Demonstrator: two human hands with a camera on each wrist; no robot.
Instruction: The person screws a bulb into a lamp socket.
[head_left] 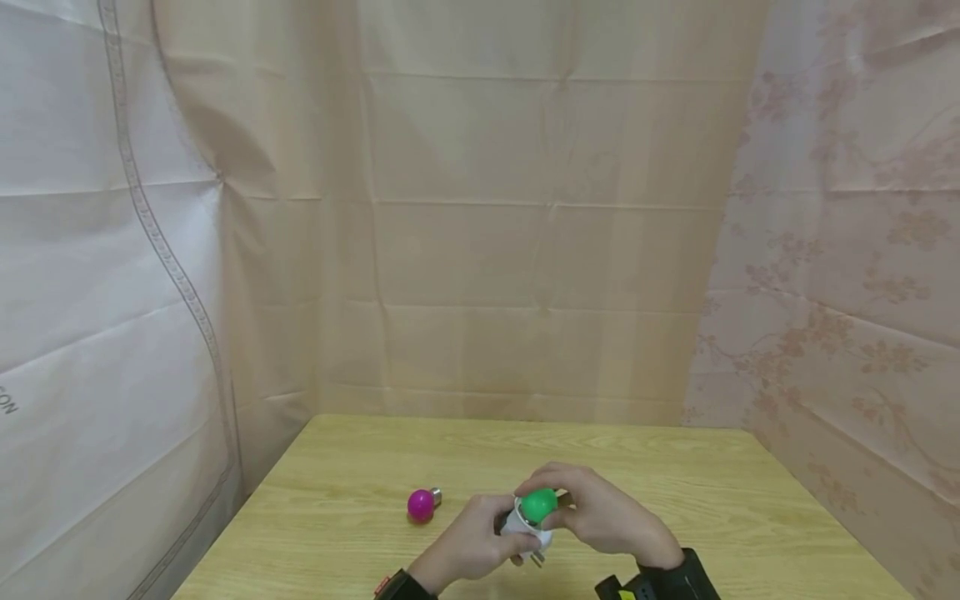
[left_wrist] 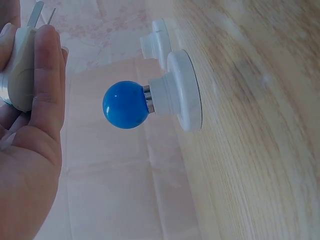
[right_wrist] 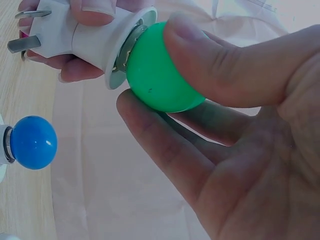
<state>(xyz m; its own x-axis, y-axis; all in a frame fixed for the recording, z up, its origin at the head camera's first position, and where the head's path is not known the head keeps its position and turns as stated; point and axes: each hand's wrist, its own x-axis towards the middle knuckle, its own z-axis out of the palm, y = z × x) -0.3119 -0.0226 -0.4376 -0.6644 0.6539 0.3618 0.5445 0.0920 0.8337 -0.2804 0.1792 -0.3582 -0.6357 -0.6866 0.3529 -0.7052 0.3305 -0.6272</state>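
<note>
The person's left hand (head_left: pixel 480 540) curls its fingers and thumb around a white plastic plug-in lamp socket (right_wrist: pixel 95 40), whose two flat metal prongs (right_wrist: pixel 26 44) jut out at the end away from the bulb. The right hand (head_left: pixel 603 510) is partly closed, thumb on one side and fingers on the other, pinching a round, glossy green light bulb (right_wrist: pixel 157 75). That bulb sits at the socket's flared mouth, its silvery metal base (part of it visible inside the rim) pointing inward; both are held above a pale wood-grain table (head_left: pixel 675 467).

On the tabletop, left of the hands in the head view, a round magenta bulb with a silvery base (head_left: pixel 421 505) lies on its side. The left wrist view shows a round blue bulb (left_wrist: pixel 124 105) fitted in a white lamp holder with a disc-shaped base (left_wrist: pixel 187 92), and just beside it a second white lamp holder (left_wrist: pixel 160 42). Beige creased fabric (head_left: pixel 465 250) hangs behind the table.
</note>
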